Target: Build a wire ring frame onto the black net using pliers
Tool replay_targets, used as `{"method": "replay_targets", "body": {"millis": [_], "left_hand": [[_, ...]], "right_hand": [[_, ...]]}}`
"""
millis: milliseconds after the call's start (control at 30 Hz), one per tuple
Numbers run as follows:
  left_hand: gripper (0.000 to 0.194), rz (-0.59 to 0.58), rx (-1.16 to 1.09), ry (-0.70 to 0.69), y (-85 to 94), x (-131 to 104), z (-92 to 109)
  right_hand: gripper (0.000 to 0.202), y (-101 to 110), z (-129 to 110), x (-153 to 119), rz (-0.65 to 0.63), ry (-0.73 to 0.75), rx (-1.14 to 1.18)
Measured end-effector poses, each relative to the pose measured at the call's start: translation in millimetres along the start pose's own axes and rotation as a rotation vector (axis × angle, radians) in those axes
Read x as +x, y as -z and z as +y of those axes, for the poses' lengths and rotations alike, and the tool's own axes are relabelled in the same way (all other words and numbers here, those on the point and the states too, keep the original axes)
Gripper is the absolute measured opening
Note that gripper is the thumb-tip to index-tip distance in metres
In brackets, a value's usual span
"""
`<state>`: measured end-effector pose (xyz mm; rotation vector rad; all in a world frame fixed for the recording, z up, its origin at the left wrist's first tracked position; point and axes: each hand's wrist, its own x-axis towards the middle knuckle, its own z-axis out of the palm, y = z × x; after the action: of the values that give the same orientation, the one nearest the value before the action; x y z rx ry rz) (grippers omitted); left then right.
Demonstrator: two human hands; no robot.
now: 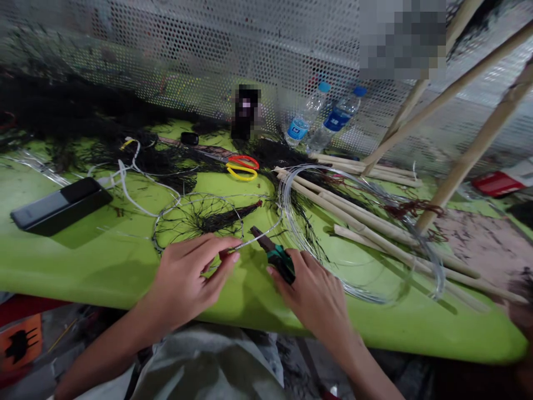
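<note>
My left hand [195, 275] pinches a silvery wire [254, 240] between thumb and fingertips. That wire belongs to a hoop lying on the table, with black netting [220, 219] strung across it and gathered into a dark bundle. My right hand [312, 286] is wrapped around the green and black handles of a pair of pliers [278, 256]. Their dark jaws point up and left, close to the wire; whether they touch it I cannot tell. A coil of clear wire [287, 214] lies just beyond my right hand.
Scissors [244, 166] with red and yellow handles lie behind the hoop. At the left rests a power bank [62, 205] with a white cable [125, 183]. Wooden sticks [366, 225] cover the right side. Two water bottles [303, 119] stand against a perforated metal panel [187, 66].
</note>
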<state>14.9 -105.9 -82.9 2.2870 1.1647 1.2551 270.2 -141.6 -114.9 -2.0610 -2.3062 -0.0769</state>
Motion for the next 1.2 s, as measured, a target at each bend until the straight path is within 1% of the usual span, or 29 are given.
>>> {"method": "replay_targets", "body": {"millis": [67,133,167,200,233,267,300,367,400,467,533,600,767,833,900,967,1000,1033,1067,1100,1133,1167,1200], "left_hand": [[0.011,0.007,0.005,-0.006,1.0,-0.2,-0.2],[0.01,0.021,0.017,-0.015,2.5,0.5,-0.4],[0.009,0.023,0.026,-0.025,3.5,1.2,-0.6],[0.008,0.019,0.034,-0.036,4.5,2.1,-0.8],[0.008,0.011,0.041,-0.052,5.7,3.1,-1.1],[0.007,0.002,0.048,-0.073,6.9,4.0,-1.6],[0.006,-0.005,0.056,-0.097,8.2,4.9,-2.4],[0.003,-0.003,0.074,-0.137,10.9,6.2,-4.5],[0.002,0.0,0.085,-0.153,12.3,6.8,-5.9],[0.003,-0.005,0.103,-0.182,15.7,8.2,-8.6],[0.004,-0.042,0.103,-0.209,19.9,10.8,-10.2],[0.006,-0.091,0.074,-0.222,24.7,15.1,-9.9],[0.011,-0.17,-0.05,-0.149,33.4,32.8,-3.9],[0.012,-0.215,-0.098,-0.077,34.0,41.8,-2.3],[0.014,-0.282,-0.15,0.034,33.3,50.6,-1.3],[0.023,-0.37,-0.208,0.148,31.6,57.1,-0.8],[0.028,-0.41,-0.232,0.186,30.4,58.9,-0.7],[0.028,-0.433,-0.247,0.201,28.8,59.4,-0.9],[0.024,-0.415,-0.239,0.188,26.9,58.6,-1.7],[0.015,-0.356,-0.205,0.138,24.7,56.7,-3.0],[0.005,-0.262,-0.155,0.055,22.3,53.9,-4.9],[0.006,-0.167,-0.092,-0.041,19.9,50.7,-7.3],[0.01,-0.096,-0.034,-0.126,17.8,47.4,-10.0]], "right_hand": [[0.035,2.7,-0.9,5.5,0.094,0.021,0.001],[0.027,13.6,-4.0,13.3,0.259,0.107,0.116],[0.022,21.4,-6.5,18.8,0.358,0.187,0.211],[0.02,29.9,-9.7,25.5,0.435,0.296,0.323],[0.022,38.4,-13.4,33.1,0.471,0.391,0.395],[0.026,46.0,-17.5,41.5,0.513,0.477,0.402],[0.025,52.2,-21.7,50.0,0.494,0.569,0.394],[0.01,58.8,-29.3,65.8,0.367,0.765,0.453],[0.012,59.4,-32.2,72.1,0.302,0.822,0.474],[0.022,57.1,-35.6,80.2,0.227,0.886,0.522],[0.023,53.9,-36.2,82.5,0.218,0.911,0.562],[0.019,53.3,-35.3,81.3,0.247,0.919,0.603],[0.011,59.1,-31.6,77.0,0.357,0.88,0.678],[0.011,58.9,-29.6,76.8,0.373,0.841,0.686],[0.013,56.8,-27.5,76.8,0.363,0.807,0.698],[0.014,54.3,-25.6,76.3,0.331,0.787,0.708],[0.014,53.6,-25.0,75.7,0.314,0.777,0.714],[0.014,53.5,-24.4,74.9,0.3,0.761,0.724],[0.014,54.2,-24.0,74.0,0.288,0.737,0.745],[0.014,55.5,-23.6,73.1,0.275,0.708,0.777],[0.014,57.4,-23.3,72.2,0.257,0.678,0.819],[0.015,59.7,-23.0,71.5,0.233,0.653,0.864],[0.015,62.0,-22.6,70.9,0.206,0.635,0.906]]}}
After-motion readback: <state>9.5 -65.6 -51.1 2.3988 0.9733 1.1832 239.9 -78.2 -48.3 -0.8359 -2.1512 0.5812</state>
